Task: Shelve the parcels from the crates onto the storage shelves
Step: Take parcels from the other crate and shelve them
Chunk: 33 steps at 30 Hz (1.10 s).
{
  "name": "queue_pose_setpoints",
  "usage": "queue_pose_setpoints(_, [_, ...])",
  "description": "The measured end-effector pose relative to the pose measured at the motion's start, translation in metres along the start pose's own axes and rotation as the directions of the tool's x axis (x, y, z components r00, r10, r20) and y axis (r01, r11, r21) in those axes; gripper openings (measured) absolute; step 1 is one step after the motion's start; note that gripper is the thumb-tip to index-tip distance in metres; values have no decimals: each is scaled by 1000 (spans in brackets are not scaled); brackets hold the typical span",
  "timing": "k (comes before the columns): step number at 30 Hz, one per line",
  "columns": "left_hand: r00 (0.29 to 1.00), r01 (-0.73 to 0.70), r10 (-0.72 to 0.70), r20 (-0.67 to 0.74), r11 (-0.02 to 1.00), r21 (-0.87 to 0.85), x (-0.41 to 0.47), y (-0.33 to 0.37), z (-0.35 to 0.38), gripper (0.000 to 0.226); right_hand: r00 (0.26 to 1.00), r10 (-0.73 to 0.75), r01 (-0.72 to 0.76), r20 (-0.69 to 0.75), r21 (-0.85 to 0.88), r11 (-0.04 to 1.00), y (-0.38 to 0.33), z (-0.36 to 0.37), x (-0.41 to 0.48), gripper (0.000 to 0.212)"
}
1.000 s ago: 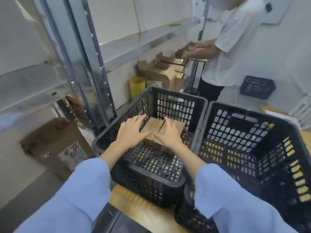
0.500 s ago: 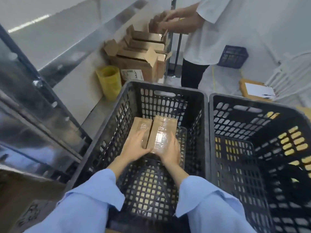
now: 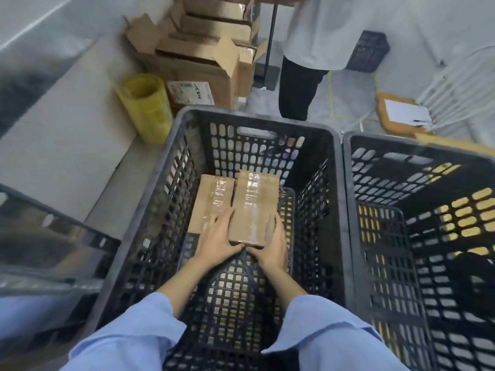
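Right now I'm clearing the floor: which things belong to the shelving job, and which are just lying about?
Job: left parcel, right parcel, left crate, right crate.
Lying about: yellow roll, open cartons, clipboard.
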<state>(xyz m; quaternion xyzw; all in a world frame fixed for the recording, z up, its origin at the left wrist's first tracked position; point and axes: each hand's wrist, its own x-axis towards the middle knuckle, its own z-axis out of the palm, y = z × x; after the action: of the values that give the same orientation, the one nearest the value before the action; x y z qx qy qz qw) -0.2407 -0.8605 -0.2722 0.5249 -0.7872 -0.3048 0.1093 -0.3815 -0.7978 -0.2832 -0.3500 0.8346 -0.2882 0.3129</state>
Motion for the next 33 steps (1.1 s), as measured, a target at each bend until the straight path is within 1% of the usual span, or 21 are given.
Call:
queue_pose_setpoints(5, [1000,19,-19,-9,999,-50,2,2,0,104,1000,-1,0,26,71,997,2,5,3,121])
queue_pose_setpoints(8, [1000,17,-19,-18,993,-117,3,-1,-4,107,1000,8,-9,23,51,999,-5,3,3,123])
queue_pose_setpoints(14, [999,46,-37,33,938,-343,3,1,-19,109,998,41,-42,50,14,999,-34,-13,1,127])
queue_pose_setpoints(17, [998,60,-45,46,901,-429,0,10,-34,109,996,36,-38,80,24,999,-50,-28,-1,125])
queue_pose_setpoints(21, [1000,-2,-12,-29,897,-442,-11,29,-57,102,994,-20,22,107,-23,999,-67,-52,-12,124])
queue_pose_setpoints(24, [996,-35,-2,-89,911,-412,-26,38,-72,100,988,-90,93,129,-18,995,-75,-66,-27,109])
queue_pose_setpoints(25, [995,-39,-2,-103,917,-396,-31,41,-77,100,985,-110,113,135,-18,993,-77,-70,-33,106])
queue_pose_setpoints(27, [992,-51,6,-123,930,-365,-45,50,-89,106,976,-156,161,149,-25,987,-82,-78,-44,108])
queue_pose_setpoints(30, [989,-52,-4,-148,927,-372,-65,67,-104,132,957,-215,213,193,29,977,-89,-94,-59,112])
queue_pose_setpoints(31, [987,-44,-18,-160,927,-373,-72,74,-109,135,950,-231,222,212,65,973,-91,-100,-63,113])
queue_pose_setpoints(33, [980,-40,-36,-195,926,-375,-84,90,-115,132,929,-274,240,249,157,958,-95,-114,-70,113])
